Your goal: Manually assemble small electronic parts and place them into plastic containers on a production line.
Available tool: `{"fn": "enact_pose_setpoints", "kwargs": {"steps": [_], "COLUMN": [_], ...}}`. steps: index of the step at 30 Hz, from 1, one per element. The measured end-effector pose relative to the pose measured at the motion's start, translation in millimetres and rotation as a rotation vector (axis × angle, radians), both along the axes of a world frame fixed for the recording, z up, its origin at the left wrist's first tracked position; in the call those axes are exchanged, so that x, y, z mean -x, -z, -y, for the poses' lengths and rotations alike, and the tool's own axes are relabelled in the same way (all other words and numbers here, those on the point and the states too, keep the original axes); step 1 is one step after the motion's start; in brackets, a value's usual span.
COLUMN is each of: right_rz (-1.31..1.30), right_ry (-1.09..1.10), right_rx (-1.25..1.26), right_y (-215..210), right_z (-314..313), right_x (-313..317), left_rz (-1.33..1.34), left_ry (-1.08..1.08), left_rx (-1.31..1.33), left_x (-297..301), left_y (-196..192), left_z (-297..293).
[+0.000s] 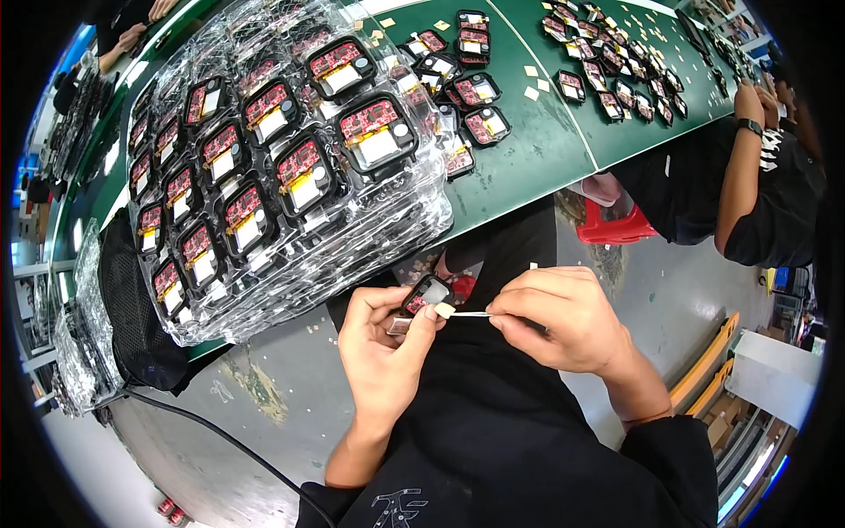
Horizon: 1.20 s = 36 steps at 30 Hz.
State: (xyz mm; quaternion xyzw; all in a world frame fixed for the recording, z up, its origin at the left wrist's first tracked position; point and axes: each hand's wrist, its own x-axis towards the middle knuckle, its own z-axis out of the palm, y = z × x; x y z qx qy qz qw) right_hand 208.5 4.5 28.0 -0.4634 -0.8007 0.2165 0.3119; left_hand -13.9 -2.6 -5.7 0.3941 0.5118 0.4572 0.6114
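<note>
A small black-cased module (429, 293) with a red circuit board inside sat just below the middle of the frame, pinched between the thumb and fingers of the left hand (380, 345), over the person's dark lap. The right hand (556, 319) was closed around a thin pair of tweezers (472, 314), whose tip met a small pale square pad (445, 310) at the module's lower edge, right by the left thumb. Above the hands, in the upper left of the frame, a stack of clear plastic trays (264, 167) held rows of the same red-and-black modules, resting on the green table (546, 141). More loose modules (475, 92) lay on the table toward the top centre. At the right edge, another person's arm (738, 176), wearing a wristwatch, reached onto the table.
</note>
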Motion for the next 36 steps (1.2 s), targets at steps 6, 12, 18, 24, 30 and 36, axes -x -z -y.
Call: {"fn": "enact_pose_setpoints", "kwargs": {"steps": [6, 12, 18, 24, 30, 36], "right_rz": [0.251, 0.185, 0.073, -0.049, -0.233, -0.34], "right_ry": [0.036, 0.146, 0.212, 0.037, -0.073, -0.071], "right_rx": [0.207, 0.285, 0.337, 0.39, 0.49, 0.74], "right_y": [-12, -3, -1, 4, 11, 0], "right_z": [-5, 1, 0, -1, -7, -10], "right_x": [-21, -4, 9, 35, 30, 19], "left_rz": [0.019, -0.015, -0.061, -0.386, -0.244, 0.01], "left_ry": [-0.023, 0.099, 0.227, 0.445, 0.345, 0.275], "left_rx": [0.015, -0.031, -0.019, -0.109, -0.078, 0.043], "left_x": [0, 4, 8, 3, 4, 11], "left_y": [-7, 3, 6, -11, 1, 13], "left_z": [-5, 0, 2, -2, -1, -3]}}
